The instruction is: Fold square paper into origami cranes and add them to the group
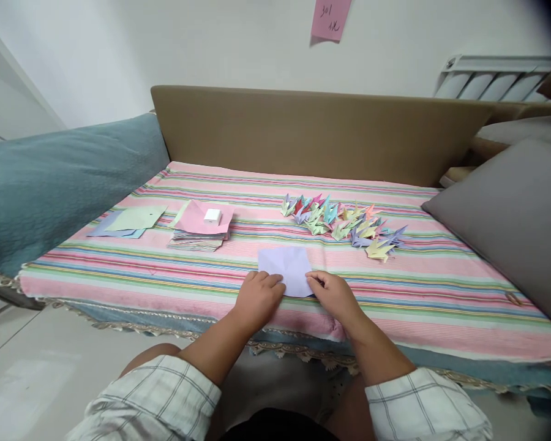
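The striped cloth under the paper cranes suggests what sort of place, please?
Probably a home living room: a sofa seat under the striped cloth, a gray cushion and a wall radiator.

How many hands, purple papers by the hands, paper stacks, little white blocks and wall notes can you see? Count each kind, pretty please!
Hands: left hand and right hand, 2
Purple paper by them: 1
Paper stack: 1
White block: 1
Pink wall note: 1
Total: 6

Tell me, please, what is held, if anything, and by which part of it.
The purple paper: the right hand holds its right edge with the fingers; the left hand lies over its lower left part.
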Available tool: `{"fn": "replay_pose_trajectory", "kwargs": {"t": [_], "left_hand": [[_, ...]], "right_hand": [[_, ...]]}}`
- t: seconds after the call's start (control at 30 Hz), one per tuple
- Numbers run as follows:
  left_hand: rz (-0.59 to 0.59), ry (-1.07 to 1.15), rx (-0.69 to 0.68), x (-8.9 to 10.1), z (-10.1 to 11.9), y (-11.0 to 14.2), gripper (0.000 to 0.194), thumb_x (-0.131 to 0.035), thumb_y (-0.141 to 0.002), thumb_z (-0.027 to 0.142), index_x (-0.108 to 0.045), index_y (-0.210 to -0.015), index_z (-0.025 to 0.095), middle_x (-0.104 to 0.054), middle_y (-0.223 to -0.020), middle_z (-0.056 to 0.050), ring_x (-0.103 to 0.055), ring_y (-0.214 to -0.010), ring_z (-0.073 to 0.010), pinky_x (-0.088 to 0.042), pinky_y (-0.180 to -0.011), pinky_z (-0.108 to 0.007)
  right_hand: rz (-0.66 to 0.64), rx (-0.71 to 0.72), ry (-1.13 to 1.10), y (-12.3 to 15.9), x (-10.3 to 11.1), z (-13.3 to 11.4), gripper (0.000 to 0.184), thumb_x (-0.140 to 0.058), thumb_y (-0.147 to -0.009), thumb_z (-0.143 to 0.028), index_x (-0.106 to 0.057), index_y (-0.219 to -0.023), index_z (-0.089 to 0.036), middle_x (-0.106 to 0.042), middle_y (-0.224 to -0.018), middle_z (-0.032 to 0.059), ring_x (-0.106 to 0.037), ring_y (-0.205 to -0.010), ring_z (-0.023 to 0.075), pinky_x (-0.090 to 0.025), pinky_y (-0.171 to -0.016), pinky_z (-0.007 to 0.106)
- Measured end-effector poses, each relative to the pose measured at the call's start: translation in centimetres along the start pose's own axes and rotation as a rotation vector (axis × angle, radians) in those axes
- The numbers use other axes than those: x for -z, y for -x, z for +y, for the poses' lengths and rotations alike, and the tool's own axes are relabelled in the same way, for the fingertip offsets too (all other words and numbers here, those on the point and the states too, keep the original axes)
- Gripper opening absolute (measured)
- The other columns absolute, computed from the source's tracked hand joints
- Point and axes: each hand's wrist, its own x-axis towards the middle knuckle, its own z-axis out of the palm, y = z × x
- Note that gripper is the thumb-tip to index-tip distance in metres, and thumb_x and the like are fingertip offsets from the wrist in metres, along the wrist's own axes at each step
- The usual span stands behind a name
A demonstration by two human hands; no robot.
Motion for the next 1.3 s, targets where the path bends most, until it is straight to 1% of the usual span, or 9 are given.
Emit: {"fn": "replay_pose_trajectory", "kwargs": {"t": [0.17,0.23,0.4,0.5,0.63,0.9,1.0,1.13,1.3], "left_hand": [[0.002,-0.017,0.077,0.1,-2.1,-0.2,0.016,-0.053,-0.083,0.019,-0.067,-0.088,0.024,-0.067,-0.109,-0.002,-0.061,-0.088,-0.0226,-0.044,-0.074,-0.038],[-0.004,-0.019,0.087,0.2,-2.7,-0.2,0.018,-0.053,-0.081,0.016,-0.068,-0.088,0.023,-0.067,-0.109,-0.003,-0.062,-0.089,-0.0227,-0.046,-0.075,-0.038],[-0.007,-0.002,0.089,0.1,-3.5,0.0,0.02,-0.053,-0.079,0.014,-0.069,-0.088,0.022,-0.068,-0.108,-0.004,-0.063,-0.092,-0.0232,-0.049,-0.079,-0.037],[0.0,0.02,0.091,0.1,-3.6,0.1,0.022,-0.052,-0.078,0.012,-0.07,-0.088,0.022,-0.068,-0.107,-0.004,-0.064,-0.092,-0.0229,-0.049,-0.081,-0.037],[0.011,0.085,0.101,0.2,-3.7,0.0,0.024,-0.051,-0.076,0.01,-0.07,-0.085,0.022,-0.07,-0.103,-0.004,-0.064,-0.091,-0.0215,-0.05,-0.082,-0.036],[-0.042,0.172,0.193,0.8,-4.0,0.1,0.025,-0.052,-0.075,0.013,-0.07,-0.091,0.022,-0.066,-0.111,-0.005,-0.061,-0.1,-0.023,-0.047,-0.089,-0.036],[-0.033,0.163,0.25,1.0,-4.5,0.2,0.02,-0.057,-0.076,0.027,-0.071,-0.088,0.021,-0.063,-0.115,-0.007,-0.059,-0.102,-0.0263,-0.046,-0.09,-0.039],[-0.018,0.166,0.351,1.5,-5.2,0.0,0.031,-0.054,-0.079,0.046,-0.071,-0.08,0.02,-0.062,-0.115,-0.009,-0.058,-0.103,-0.028,-0.045,-0.089,-0.039],[-0.052,0.122,0.422,1.4,-5.5,-0.4,0.031,-0.047,-0.085,0.043,-0.066,-0.082,0.019,-0.067,-0.101,-0.009,-0.06,-0.096,-0.0257,-0.046,-0.083,-0.037]], "right_hand": [[-0.179,0.001,-0.029,0.7,0.4,-0.8,0.034,-0.041,-0.084,-0.04,-0.065,-0.068,-0.021,-0.061,-0.057,-0.0023,-0.054,-0.053,0.0139,-0.036,-0.05,0.023],[-0.147,0.011,-0.005,0.7,0.4,-1.1,0.032,-0.043,-0.084,-0.039,-0.063,-0.067,-0.021,-0.06,-0.058,-0.002,-0.053,-0.055,0.014,-0.035,-0.051,0.023],[0.111,0.217,0.166,0.3,0.1,-1.1,0.021,-0.049,-0.082,-0.031,-0.067,-0.087,-0.022,-0.066,-0.089,0.0052,-0.058,-0.087,0.0196,-0.039,-0.08,0.033],[-0.026,0.345,0.255,0.0,-0.1,-0.5,0.031,-0.055,-0.08,-0.04,-0.063,-0.107,-0.026,-0.062,-0.116,0.0066,-0.05,-0.111,0.0247,-0.026,-0.098,0.047],[-0.203,0.355,0.311,-0.3,-0.3,0.4,0.06,-0.065,-0.069,-0.052,-0.053,-0.122,-0.028,-0.052,-0.13,0.0086,-0.042,-0.12,0.0294,-0.015,-0.102,0.056],[-0.037,0.255,0.227,-1.6,-0.8,2.4,0.032,-0.058,-0.073,-0.022,-0.065,-0.104,-0.024,-0.06,-0.11,0.0066,-0.05,-0.104,0.0238,-0.037,-0.091,0.04],[0.007,0.223,0.179,-2.0,-0.6,3.0,0.025,-0.058,-0.074,-0.024,-0.067,-0.098,-0.022,-0.06,-0.106,0.0073,-0.051,-0.1,0.0231,-0.04,-0.088,0.037],[0.057,0.205,0.152,-2.3,-0.3,3.4,0.02,-0.057,-0.079,-0.035,-0.068,-0.089,-0.021,-0.059,-0.103,0.008,-0.05,-0.102,0.0236,-0.038,-0.092,0.037],[0.1,0.161,0.184,-2.8,-0.6,3.5,0.027,-0.048,-0.085,-0.04,-0.064,-0.078,-0.021,-0.061,-0.096,0.0077,-0.051,-0.098,0.0227,-0.037,-0.089,0.036]]}}
